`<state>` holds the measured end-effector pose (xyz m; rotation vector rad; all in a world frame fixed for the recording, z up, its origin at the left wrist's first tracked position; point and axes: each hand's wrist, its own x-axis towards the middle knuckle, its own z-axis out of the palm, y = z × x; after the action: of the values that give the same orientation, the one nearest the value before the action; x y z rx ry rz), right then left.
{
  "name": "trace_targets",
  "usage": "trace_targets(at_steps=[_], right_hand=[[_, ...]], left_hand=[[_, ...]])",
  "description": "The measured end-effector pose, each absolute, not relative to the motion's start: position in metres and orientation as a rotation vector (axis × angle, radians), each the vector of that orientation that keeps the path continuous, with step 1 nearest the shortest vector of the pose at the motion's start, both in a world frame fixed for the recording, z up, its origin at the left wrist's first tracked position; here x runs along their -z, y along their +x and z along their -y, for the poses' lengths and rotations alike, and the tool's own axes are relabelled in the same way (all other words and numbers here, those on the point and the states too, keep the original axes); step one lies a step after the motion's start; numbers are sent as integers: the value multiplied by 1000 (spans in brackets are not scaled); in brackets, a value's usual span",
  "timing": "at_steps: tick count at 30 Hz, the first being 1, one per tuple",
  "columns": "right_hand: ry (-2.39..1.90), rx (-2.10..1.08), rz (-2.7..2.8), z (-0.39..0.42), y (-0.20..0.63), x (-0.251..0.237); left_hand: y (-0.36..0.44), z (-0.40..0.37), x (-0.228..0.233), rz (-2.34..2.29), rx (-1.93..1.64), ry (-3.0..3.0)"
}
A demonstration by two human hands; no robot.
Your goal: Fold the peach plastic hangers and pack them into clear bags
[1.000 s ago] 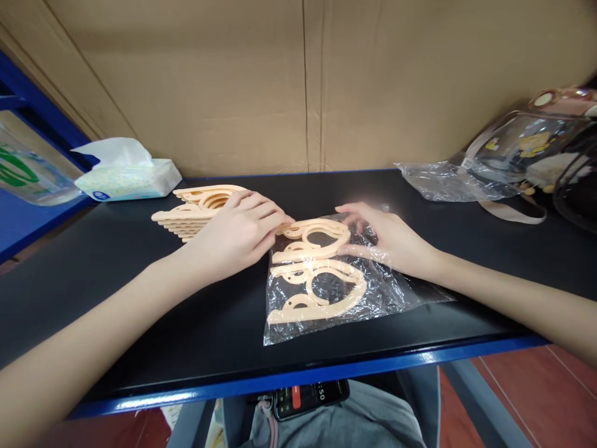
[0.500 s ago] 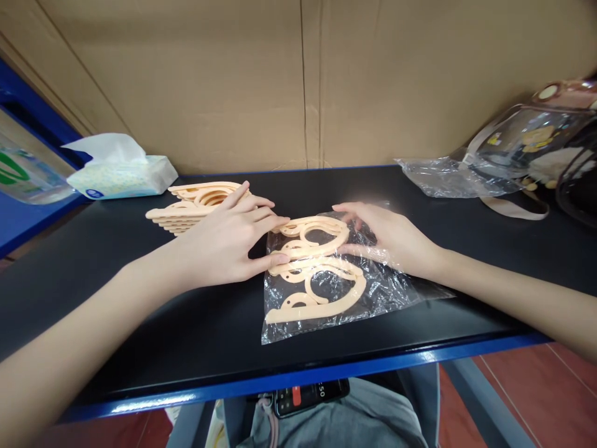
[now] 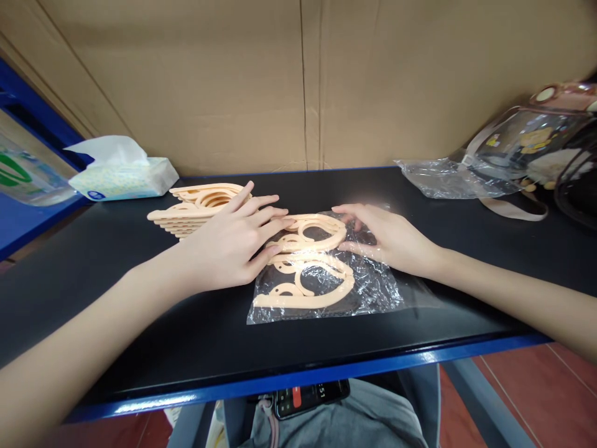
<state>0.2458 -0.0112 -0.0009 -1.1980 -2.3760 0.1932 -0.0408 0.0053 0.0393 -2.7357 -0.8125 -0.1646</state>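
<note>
Bagging step in hand, by appearance: left hand flat, fingers spread, pressing the upper of two peach hangers at the mouth of one clear bag mid-desk. Right hand flat, pinning the film. Next move needs steady film. One hanger stack behind.

Hangers: smooth peach plastic, matt to faintly satin. Bag around them: thin clear plastic film, crinkled, glossy with glare. Bench: smooth black top, low sheen; front edge glossy blue painted metal. Behind the bench, wall: matt brown cardboard. Tissue pack: soft plastic wrap, white paper tissue.
</note>
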Motion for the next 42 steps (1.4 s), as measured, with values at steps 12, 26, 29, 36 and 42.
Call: trace_targets(at_steps=[12, 26, 29, 36, 42], right_hand=[[-1218, -235, 2415, 9, 257, -11], [-1207, -237, 2365, 12, 257, -17], [-1232, -228, 2348, 13, 257, -21], [-1324, -212, 2348, 14, 259, -30], [-1369, -33, 2403, 15, 267, -37]], left_hand=[[-73, -22, -65, 1046, 216, -2661], [-126, -54, -81, 1597, 120, -2597], [-127, -55, -82, 1566, 136, -2605], [-121, -49, -85, 1641, 136, -2636], [-116, -44, -92, 1754, 189, -2624]])
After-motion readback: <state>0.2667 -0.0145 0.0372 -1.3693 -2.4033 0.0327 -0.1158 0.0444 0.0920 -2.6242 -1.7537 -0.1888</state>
